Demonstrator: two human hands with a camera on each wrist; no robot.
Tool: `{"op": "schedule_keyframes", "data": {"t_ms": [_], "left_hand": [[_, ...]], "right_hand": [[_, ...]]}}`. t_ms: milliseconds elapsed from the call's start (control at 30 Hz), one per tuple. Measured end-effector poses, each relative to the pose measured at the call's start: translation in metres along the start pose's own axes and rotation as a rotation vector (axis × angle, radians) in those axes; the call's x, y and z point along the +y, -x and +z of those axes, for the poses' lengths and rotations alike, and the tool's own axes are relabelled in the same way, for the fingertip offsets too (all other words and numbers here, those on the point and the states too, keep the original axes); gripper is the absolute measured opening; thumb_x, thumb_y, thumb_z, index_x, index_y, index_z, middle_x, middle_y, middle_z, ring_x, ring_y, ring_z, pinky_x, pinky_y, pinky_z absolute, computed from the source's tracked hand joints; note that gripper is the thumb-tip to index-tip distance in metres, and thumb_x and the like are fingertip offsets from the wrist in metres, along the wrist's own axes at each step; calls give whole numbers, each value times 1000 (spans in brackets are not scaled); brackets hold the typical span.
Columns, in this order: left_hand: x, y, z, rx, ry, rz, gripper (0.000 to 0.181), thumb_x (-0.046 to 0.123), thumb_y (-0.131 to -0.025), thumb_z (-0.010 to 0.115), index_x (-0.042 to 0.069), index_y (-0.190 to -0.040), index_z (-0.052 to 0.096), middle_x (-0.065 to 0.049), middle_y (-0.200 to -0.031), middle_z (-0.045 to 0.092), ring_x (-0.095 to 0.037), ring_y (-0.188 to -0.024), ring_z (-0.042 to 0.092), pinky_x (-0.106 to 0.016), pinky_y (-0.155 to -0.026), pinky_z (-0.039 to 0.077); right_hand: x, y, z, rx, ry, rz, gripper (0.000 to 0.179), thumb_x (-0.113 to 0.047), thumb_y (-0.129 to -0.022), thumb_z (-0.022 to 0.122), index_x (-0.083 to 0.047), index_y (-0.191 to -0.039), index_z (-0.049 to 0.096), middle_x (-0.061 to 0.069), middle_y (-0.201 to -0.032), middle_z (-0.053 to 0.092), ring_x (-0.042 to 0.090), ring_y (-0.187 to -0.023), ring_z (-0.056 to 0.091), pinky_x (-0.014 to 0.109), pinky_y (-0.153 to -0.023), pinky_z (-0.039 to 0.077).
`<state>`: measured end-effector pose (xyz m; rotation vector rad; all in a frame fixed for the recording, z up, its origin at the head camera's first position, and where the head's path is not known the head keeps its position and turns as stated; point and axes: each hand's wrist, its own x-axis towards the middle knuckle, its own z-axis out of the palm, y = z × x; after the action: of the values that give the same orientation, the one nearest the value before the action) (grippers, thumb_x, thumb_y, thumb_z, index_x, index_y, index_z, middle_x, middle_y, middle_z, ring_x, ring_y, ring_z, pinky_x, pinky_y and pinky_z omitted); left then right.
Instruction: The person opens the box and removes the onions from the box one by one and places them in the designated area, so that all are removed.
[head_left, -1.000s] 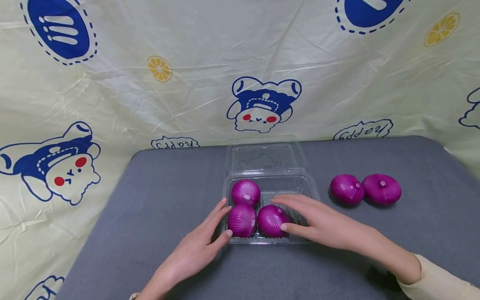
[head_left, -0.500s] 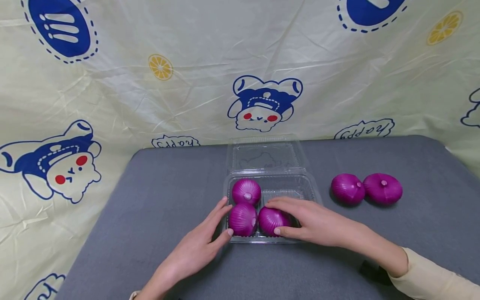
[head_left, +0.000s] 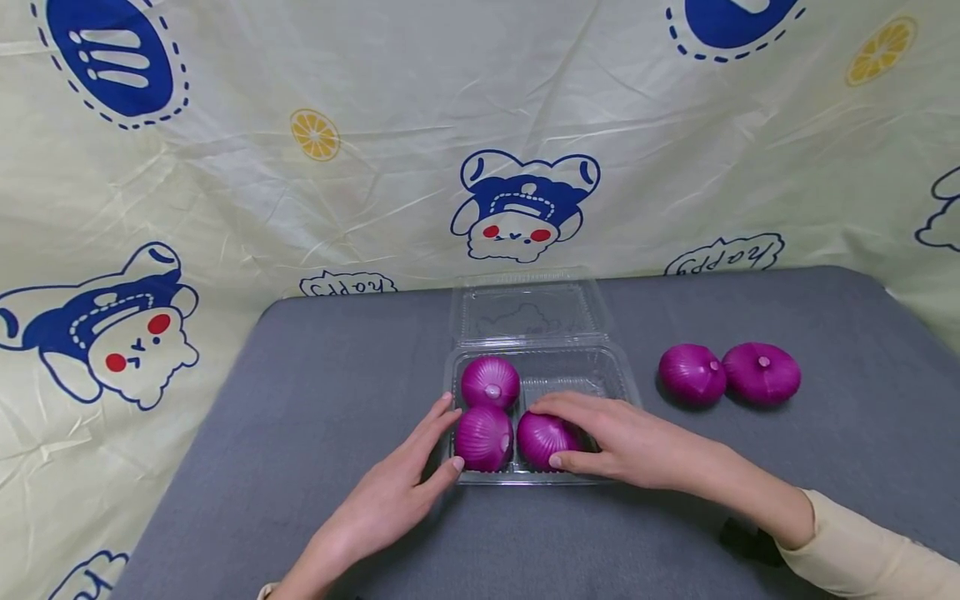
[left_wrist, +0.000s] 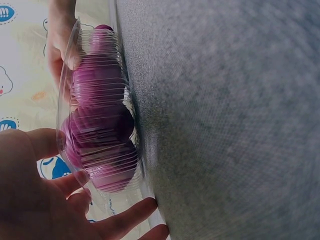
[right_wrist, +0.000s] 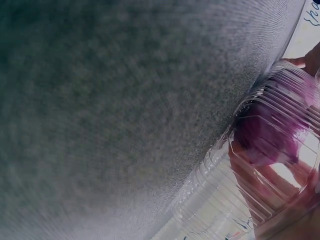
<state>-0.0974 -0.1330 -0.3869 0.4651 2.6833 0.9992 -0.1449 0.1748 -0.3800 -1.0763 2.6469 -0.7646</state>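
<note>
A clear plastic clamshell box (head_left: 619, 367) lies with its hinged lid (head_left: 528, 310) folded back. Three purple onions sit inside: one at the back left (head_left: 491, 382), one at the front left (head_left: 483, 439), one at the front right (head_left: 544, 442). My right hand (head_left: 630, 440) reaches over the box's right side and holds the front-right onion, thumb at its near side and fingers over its far side. My left hand (head_left: 390, 492) rests its fairly straight fingers and thumb against the box's left rim. Through the ribbed wall (left_wrist: 100, 100), the left wrist view shows onions.
Two more purple onions, a rounder one (head_left: 692, 376) and a flatter one (head_left: 762, 374), lie side by side to the right of the box. Grey cloth covers the table (head_left: 337, 367). A printed pale curtain (head_left: 390, 200) hangs right behind its back edge.
My right hand has moved slightly left and closed its fingers over the front-right onion. My left hand stays at the box's left rim.
</note>
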Motion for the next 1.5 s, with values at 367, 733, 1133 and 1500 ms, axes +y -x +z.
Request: {"op": "schedule_keyframes", "data": {"t_ms": [367, 733, 1133, 1500], "left_hand": [[1, 0, -1, -1, -1, -3, 62, 53, -98, 51, 31, -153, 35, 25, -159, 10, -15, -142, 31, -58, -103, 38], [1, 0, -1, -8, 1, -20, 61, 53, -98, 51, 32, -153, 34, 25, -159, 10, -16, -142, 31, -59, -103, 37], [2, 1, -2, 1, 7, 15, 61, 51, -99, 51, 30, -154, 34, 24, -160, 10, -12, -143, 27, -54, -108, 34], [1, 1, -3, -4, 1, 17, 63, 50, -99, 51, 28, -155, 31, 23, -160, 10, -12, -144, 25, -54, -109, 32]], "right_hand": [[5, -2, -2, 34, -97, -24, 56, -49, -86, 73, -31, -136, 55, -5, -136, 54, 19, -121, 53, 34, -86, 54], [9, -1, -1, 158, -343, -50, 53, -34, -80, 83, -31, -128, 60, -10, -128, 58, 17, -112, 55, 31, -78, 56], [11, 5, -15, 167, -698, -4, 54, -13, -82, 78, -17, -132, 59, 8, -132, 54, 38, -117, 51, 41, -81, 57], [11, 14, -16, 166, -783, -115, 51, -2, -86, 68, -9, -135, 55, 13, -135, 52, 31, -118, 54, 45, -81, 56]]}}
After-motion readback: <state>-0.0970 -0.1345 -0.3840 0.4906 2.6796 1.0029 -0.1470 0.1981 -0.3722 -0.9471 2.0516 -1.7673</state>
